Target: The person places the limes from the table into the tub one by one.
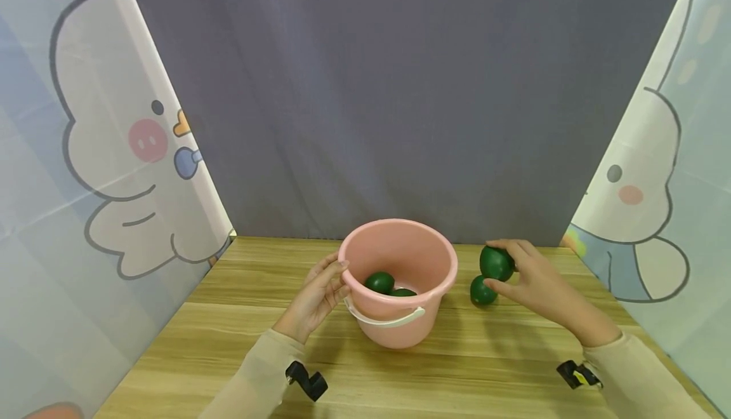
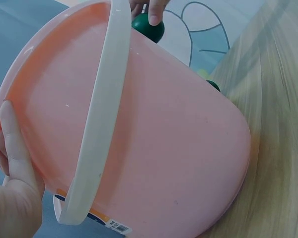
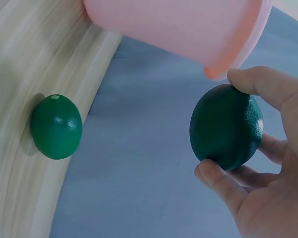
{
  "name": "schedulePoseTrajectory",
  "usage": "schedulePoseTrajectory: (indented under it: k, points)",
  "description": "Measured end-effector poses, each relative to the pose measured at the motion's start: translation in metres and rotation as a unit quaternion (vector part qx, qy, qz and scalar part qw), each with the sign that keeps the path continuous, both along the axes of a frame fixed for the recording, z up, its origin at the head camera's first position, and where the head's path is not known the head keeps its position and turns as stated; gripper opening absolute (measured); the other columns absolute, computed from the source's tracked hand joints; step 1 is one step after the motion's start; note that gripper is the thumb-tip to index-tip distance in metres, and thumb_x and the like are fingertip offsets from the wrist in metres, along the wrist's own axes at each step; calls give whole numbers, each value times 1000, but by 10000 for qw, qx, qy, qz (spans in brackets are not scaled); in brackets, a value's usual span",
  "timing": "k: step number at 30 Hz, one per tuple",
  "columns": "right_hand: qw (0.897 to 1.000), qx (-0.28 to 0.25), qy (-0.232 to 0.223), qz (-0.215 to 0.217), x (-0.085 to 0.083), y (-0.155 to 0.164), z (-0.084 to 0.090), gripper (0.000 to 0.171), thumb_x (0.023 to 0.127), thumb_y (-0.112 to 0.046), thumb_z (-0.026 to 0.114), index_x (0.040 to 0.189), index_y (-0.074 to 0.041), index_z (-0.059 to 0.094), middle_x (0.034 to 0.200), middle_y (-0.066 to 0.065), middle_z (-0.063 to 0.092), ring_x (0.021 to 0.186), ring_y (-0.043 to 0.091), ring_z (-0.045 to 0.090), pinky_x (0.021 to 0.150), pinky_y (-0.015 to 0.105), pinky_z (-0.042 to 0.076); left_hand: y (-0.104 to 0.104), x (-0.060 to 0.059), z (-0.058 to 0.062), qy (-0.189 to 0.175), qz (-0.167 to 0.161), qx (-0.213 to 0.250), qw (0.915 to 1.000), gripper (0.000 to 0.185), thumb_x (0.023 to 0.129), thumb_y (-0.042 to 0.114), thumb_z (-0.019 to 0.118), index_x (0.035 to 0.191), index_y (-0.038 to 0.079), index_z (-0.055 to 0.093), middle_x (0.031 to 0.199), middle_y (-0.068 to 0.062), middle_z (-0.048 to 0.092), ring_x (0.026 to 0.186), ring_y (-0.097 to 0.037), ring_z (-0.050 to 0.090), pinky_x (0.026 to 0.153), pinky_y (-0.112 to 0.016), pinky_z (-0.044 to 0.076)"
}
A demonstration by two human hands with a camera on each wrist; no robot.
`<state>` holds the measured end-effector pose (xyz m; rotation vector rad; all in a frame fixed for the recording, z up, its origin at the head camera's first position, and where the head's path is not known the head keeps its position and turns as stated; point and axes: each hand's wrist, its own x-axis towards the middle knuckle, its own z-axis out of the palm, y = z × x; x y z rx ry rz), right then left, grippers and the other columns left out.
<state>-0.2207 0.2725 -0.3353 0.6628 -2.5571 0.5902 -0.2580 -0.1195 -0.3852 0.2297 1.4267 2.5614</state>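
Observation:
A pink bucket (image 1: 394, 324) with a white handle (image 1: 385, 322) stands upright on the table. My left hand (image 1: 314, 295) holds its rim at the left side; the left wrist view shows fingers (image 2: 14, 139) along the rim. Inside the bucket lie two dark green avocados, one avocado (image 1: 379, 282) more visible than the other avocado (image 1: 403, 292), half hidden by the front wall. To the bucket's right, my right hand (image 1: 528, 279) grips an avocado (image 3: 226, 127) between thumb and fingers, raised above the table. Another avocado (image 3: 56, 127) rests on the tabletop below it.
The wood-grain table (image 1: 240, 317) ends at a grey curtain (image 1: 388, 101) behind the bucket. Cartoon-printed cloths hang at both sides, a left cloth (image 1: 103, 120) and a right cloth (image 1: 702, 184). Each wrist wears a black mount, such as the left mount (image 1: 306, 381).

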Motion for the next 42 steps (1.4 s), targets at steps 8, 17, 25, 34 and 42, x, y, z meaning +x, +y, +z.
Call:
schedulePoseTrajectory:
  k: [8,17,25,34,42]
  points:
    - [9997,92,164,136,0,-3,8,68,83,-24,85,137,0,52,130,25,51,106,38,59,75,48,60,2,-1,0,-75,53,79,9999,44,97,7,58,138,6,41,106,-10,54,70,-9,60,61,-14,57]
    - [9974,181,655,222,0,-6,20,70,77,-18,89,135,-1,55,128,25,54,106,39,59,71,46,61,1,-1,0,-42,14,113,9999,44,98,7,58,139,6,41,105,-10,54,70,-9,60,62,-14,57]
    - [9974,185,687,134,1,-8,32,70,77,-19,88,136,-2,54,130,24,53,110,39,58,75,50,59,1,-2,-1,-17,19,51,10000,48,98,7,57,143,4,38,107,-10,55,70,-9,61,62,-14,57]
    - [9971,210,699,220,1,-14,36,68,79,-18,87,136,-3,54,131,24,52,109,38,58,75,51,60,1,-1,0,-18,28,46,10000,49,98,7,57,143,4,39,110,-12,54,71,-9,60,62,-14,57]
    - [9972,218,636,342,-1,-18,39,66,80,-19,86,136,-4,54,130,20,54,109,33,58,75,47,60,2,-1,1,-22,15,41,10000,49,98,7,56,143,4,38,113,-13,53,72,-9,60,62,-14,57]
